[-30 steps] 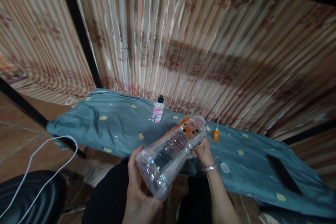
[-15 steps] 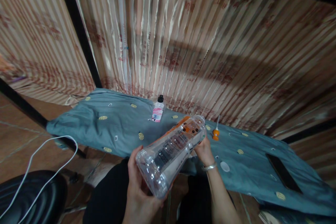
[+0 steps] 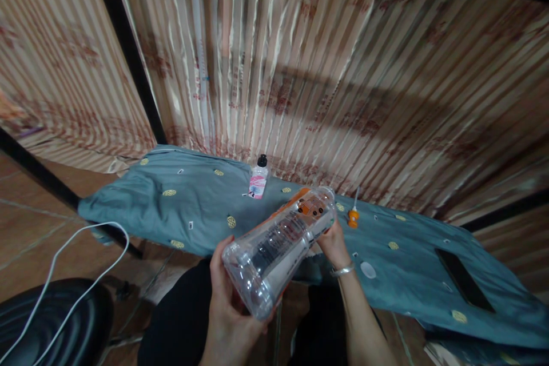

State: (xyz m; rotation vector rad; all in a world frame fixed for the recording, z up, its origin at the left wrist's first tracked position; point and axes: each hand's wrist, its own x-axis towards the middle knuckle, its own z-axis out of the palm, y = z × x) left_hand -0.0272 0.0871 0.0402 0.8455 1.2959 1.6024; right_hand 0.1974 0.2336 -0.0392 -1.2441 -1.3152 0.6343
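A large clear plastic bottle [image 3: 281, 246] with an orange label lies tilted between my hands, its base toward me. My left hand [image 3: 227, 309] is wrapped round the base end from below. My right hand [image 3: 332, 243] grips the far, neck end, with a silver bracelet on the wrist; its fingers are mostly hidden behind the bottle. Both hands hover over my lap, in front of a table covered with a blue-grey cloth [image 3: 193, 211].
On the cloth stand a small bottle with a black cap and pink label [image 3: 258, 178], a small orange-bodied tool [image 3: 353, 215], a white round lid [image 3: 368, 270] and a dark phone [image 3: 465, 280]. A striped curtain hangs behind. A black stool [image 3: 51, 320] and white cable [image 3: 64, 251] are at lower left.
The bottle and both hands have barely shifted; the view has drifted slightly.
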